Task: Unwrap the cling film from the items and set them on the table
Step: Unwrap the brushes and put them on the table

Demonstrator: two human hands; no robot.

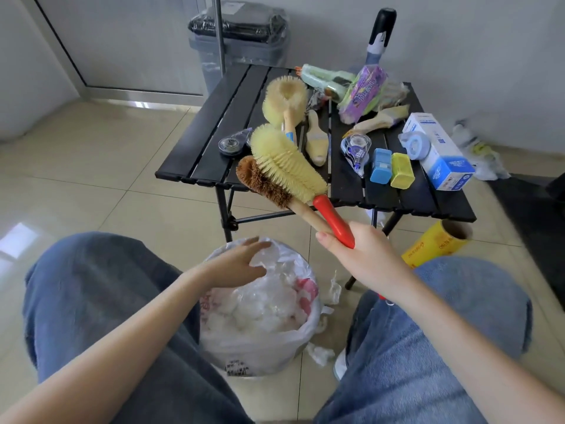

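Observation:
My right hand [363,252] grips two brushes by their handles, raised over the near edge of the black slatted table [214,123]. One is a yellow bristle brush with a red handle [287,162]; the other is a brown bristle brush with a wooden handle [263,182]. My left hand [241,263] hovers open over crumpled cling film [269,304] in a white bin bag between my knees. On the table lie a round yellow brush [284,97], a small flat brush [316,139], tape dispensers [356,148], blue and yellow boxes [391,168] and wrapped items at the back [363,87].
A white and blue carton [440,151] lies at the table's right side. A yellow cling film roll [437,243] rests on the floor by my right knee. A grey lidded bin [241,41] stands behind the table. Film scraps [319,353] litter the floor.

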